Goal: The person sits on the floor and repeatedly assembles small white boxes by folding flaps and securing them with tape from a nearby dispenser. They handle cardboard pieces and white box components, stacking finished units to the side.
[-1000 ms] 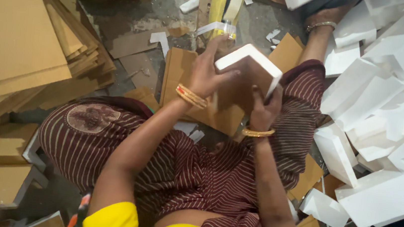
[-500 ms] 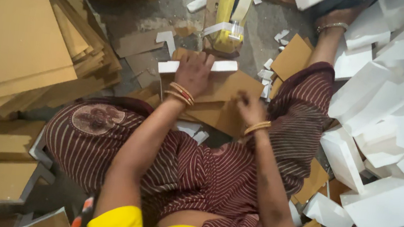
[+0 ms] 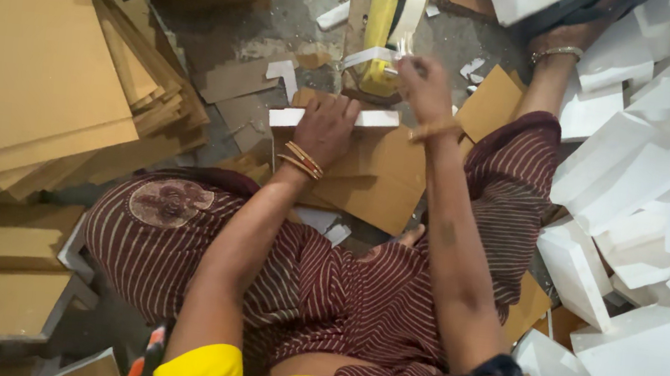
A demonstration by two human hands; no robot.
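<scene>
The left hand (image 3: 326, 127) lies flat, fingers spread, pressing a folded white box (image 3: 334, 118) onto a brown cardboard sheet (image 3: 378, 176) on the lap. The right hand (image 3: 422, 85) pinches the loose end of a white tape strip (image 3: 372, 55) (fingers closed on it) at the yellow dispenser (image 3: 385, 27). Half a second ago this hand rested lower, on the cardboard; it has since risen to the tape.

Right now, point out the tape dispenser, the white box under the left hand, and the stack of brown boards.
yellow tape dispenser (image 3: 383, 19), head view, on its yellow body.
white box (image 3: 286, 116), head view, on its left end.
brown board stack (image 3: 34, 49), head view, on the top sheet.
</scene>
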